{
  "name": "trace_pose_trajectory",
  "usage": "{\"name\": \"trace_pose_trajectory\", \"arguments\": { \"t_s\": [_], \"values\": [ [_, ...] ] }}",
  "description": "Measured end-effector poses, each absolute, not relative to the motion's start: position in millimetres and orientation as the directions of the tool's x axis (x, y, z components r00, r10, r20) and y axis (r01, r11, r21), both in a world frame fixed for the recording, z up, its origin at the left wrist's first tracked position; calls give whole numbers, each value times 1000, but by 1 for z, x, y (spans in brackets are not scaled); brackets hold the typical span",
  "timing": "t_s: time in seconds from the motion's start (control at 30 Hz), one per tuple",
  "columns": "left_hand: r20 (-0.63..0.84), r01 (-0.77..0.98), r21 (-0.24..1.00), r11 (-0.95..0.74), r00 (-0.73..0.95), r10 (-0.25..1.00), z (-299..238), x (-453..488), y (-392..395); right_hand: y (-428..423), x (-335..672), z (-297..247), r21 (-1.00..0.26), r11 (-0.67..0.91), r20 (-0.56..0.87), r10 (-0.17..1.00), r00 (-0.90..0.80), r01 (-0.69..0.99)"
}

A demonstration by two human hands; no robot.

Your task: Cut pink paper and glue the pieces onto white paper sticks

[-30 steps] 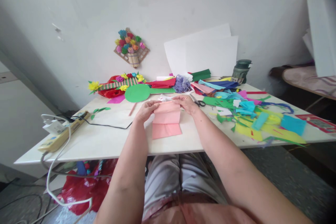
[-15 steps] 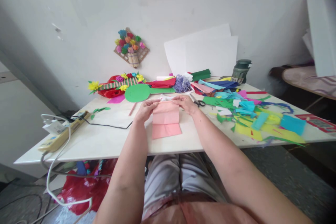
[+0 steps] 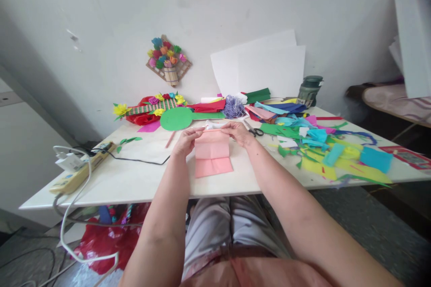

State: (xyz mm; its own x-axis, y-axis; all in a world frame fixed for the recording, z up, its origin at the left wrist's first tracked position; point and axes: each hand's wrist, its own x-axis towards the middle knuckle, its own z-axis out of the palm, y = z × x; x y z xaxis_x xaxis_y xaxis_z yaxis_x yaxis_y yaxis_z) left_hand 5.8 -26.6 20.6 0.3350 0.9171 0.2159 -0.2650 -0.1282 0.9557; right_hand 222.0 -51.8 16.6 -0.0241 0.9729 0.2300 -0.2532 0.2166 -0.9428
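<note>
A piece of pink crepe paper [image 3: 213, 149] hangs between my two hands over the white table, with a crosswise fold line low down and its lower part toward the table's front edge. My left hand [image 3: 187, 140] pinches its far left corner. At the far right corner my right hand [image 3: 238, 132] has its fingers closed on the same edge. Just beyond the fingers lies something whitish [image 3: 214, 124], partly hidden. Black-handled scissors [image 3: 257, 132] rest right of my right hand, and a thin pink strip [image 3: 170, 139] lies left of my left hand.
Behind my hands lies a green paddle-shaped cutout [image 3: 176, 119], beside a flower-decorated piece [image 3: 151, 106] and purple yarn [image 3: 233, 106]. Coloured paper scraps [image 3: 319, 168] cover the right side, with a dark bottle [image 3: 309, 91] behind. A power strip [image 3: 81, 171] with cables stands at left.
Almost nothing differs. Both hands keep their grip on the crepe paper, whose upper part has shifted very slightly left.
</note>
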Motion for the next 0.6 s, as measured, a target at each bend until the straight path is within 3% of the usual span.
{"name": "trace_pose_trajectory", "arguments": {
  "t_s": [0.6],
  "values": [
    [294,-235,943,-235,263,919,22,9,-26,-53,221,18,-942,209,222,975,-21,-261]
  ]
}}
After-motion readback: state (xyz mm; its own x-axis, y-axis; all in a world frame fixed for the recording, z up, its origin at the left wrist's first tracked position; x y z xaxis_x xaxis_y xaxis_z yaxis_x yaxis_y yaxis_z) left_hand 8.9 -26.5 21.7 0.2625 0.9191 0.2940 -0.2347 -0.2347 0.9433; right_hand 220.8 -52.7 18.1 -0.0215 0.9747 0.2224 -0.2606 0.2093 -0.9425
